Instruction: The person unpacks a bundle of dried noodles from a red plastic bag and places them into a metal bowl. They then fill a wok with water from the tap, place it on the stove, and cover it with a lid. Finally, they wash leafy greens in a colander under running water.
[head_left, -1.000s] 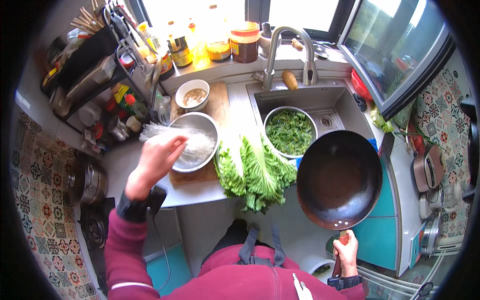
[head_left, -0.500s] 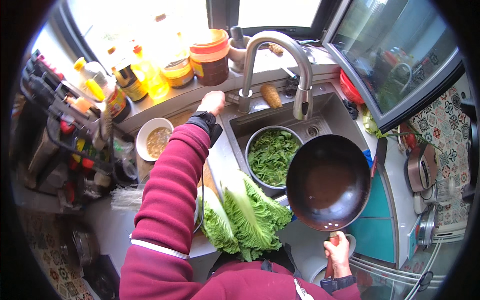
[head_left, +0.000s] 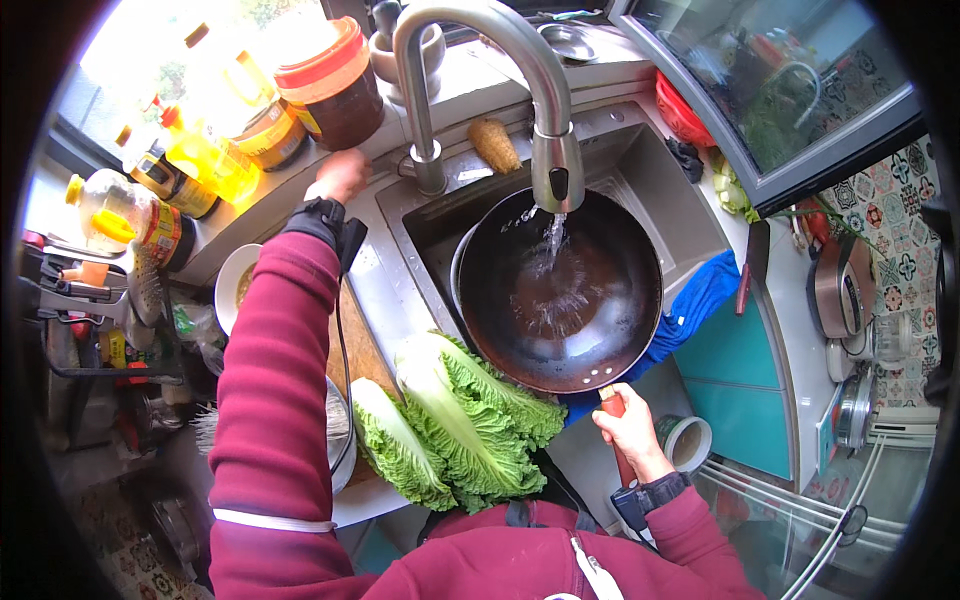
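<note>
My right hand (head_left: 628, 432) grips the reddish-brown handle of a dark wok (head_left: 570, 345). The wok is tilted over the sink (head_left: 690, 225), under the spout of the metal tap (head_left: 556, 165). Water (head_left: 555, 240) runs from the spout and spreads over the wok's bottom. My left hand (head_left: 342, 175) hovers left of the tap's base, close to its lever, fingers curled with nothing visible in them. Behind the wok, only a rim of the metal bowl (head_left: 457, 270) shows; its leafy greens are hidden now.
Napa cabbage (head_left: 455, 420) lies at the counter's front by a wooden board (head_left: 355, 345). A blue cloth (head_left: 700, 300) hangs at the sink's right edge. Bottles and a red-lidded jar (head_left: 335, 90) line the sill. A knife (head_left: 752, 268) lies right; an open window pane (head_left: 770, 90) juts in.
The wok has moved left and away from me, from beside the bowl to under the tap. Water now flows from the spout. The view has shifted, and my left hand remains near the lever.
</note>
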